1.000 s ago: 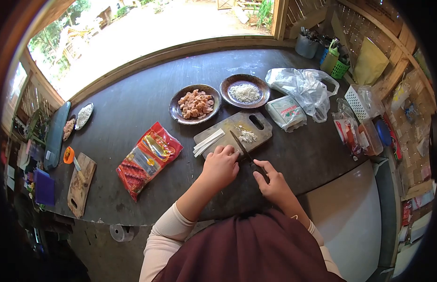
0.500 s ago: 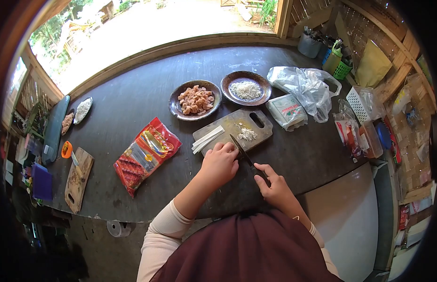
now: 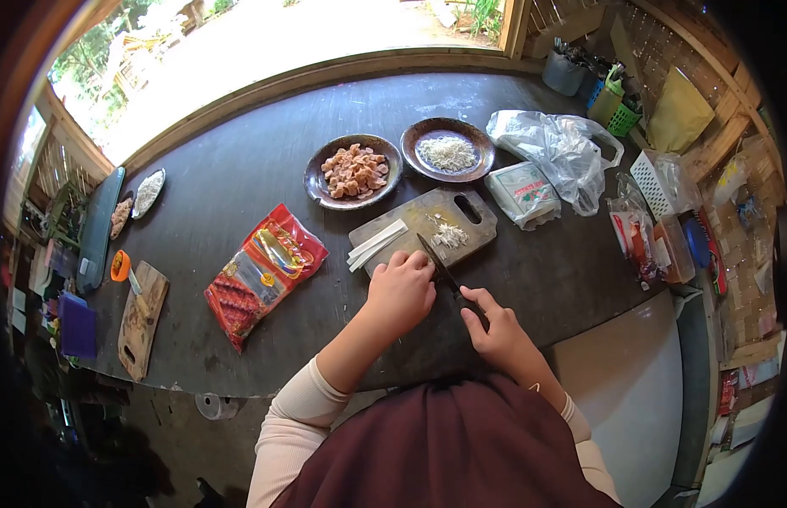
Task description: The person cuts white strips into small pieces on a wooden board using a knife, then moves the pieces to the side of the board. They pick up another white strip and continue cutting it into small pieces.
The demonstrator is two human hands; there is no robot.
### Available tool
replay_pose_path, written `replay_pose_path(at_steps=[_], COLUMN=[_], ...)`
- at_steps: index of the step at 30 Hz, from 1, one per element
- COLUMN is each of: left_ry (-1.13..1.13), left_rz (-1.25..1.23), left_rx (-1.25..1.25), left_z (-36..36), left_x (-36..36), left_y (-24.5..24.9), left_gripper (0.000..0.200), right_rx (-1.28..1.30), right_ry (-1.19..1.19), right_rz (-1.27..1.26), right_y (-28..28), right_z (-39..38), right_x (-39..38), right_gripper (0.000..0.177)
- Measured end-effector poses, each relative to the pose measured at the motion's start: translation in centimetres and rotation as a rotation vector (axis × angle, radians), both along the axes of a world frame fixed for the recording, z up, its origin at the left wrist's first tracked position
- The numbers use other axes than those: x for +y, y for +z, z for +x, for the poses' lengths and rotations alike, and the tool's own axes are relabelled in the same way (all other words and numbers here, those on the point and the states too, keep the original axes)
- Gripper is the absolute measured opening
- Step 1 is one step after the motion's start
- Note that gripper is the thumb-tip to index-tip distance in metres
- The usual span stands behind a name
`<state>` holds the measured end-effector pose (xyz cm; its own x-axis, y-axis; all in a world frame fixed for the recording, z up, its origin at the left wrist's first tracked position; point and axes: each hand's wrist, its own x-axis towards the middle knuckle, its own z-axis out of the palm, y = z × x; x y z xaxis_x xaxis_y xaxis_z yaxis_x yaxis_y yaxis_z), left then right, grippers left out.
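My right hand (image 3: 495, 332) grips the dark handle of a knife (image 3: 440, 265), whose blade points away from me over the wooden cutting board (image 3: 414, 207). Close to the blade's left side, my left hand (image 3: 402, 292) is closed, fingers curled down at the board's near edge. Whatever sits beneath those fingertips is hidden. Several flat white strips (image 3: 378, 245) lie on the board's left end. Right of the blade is a small heap of pale chopped bits (image 3: 449, 235).
Behind the board stand a plate of brownish chunks (image 3: 355, 171) and a plate of white shreds (image 3: 447, 153). A red food packet (image 3: 266, 275) lies left. Plastic bags (image 3: 563, 157) and a wrapped white pack (image 3: 522, 195) are right. A second board (image 3: 143, 326) with a knife is far left.
The view has shifted slightly. Both hands and the knife keep nearly the same place at the board, with the blade only slightly moved.
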<state>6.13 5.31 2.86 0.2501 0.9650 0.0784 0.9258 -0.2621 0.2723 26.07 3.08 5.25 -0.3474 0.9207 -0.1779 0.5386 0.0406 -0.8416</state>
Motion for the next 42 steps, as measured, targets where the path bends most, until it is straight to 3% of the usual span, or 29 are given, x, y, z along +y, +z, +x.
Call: replay_pose_path(at_steps=[3,6,9,11,15,20,42], left_ry=[0.024,0.024,0.020,0.017,-0.009,-0.001,-0.010], left_rz=[0.012,0.005,-0.010,0.004,0.091,0.021,0.053], left_rx=[0.023,0.042,0.028,0.015,-0.024,-0.027,-0.040], left_z=[0.3,0.2,0.1,0.1,-0.3,-0.4,-0.4], left_x=[-0.2,-0.3,-0.2,-0.3,-0.2,-0.3,-0.2], left_y=[0.2,0.4,0.5,0.3,-0.7,-0.2,-0.5], left_gripper=[0.031,0.032,0.032,0.032,0.032,0.033,0.033], right_rx=[-0.029,0.055,0.051,0.003,0.068,0.140,0.091], right_ry=[0.000,0.007,0.017,-0.011,-0.019,-0.044,-0.032], right_rz=[0.029,0.219,0.206,0.004,0.078,0.102,-0.079], right_y=[-0.4,-1.5,-1.1,0.0,-2.2,-3.9,-2.1], right_z=[0.2,0.9,1.4,0.8,0.1,0.2,0.1], right_x=[-0.4,-1.0,-1.1,-0.6,-0.3,-0.6,-1.0], right_gripper=[0.036,0.034,0.034,0.035,0.036,0.037,0.038])
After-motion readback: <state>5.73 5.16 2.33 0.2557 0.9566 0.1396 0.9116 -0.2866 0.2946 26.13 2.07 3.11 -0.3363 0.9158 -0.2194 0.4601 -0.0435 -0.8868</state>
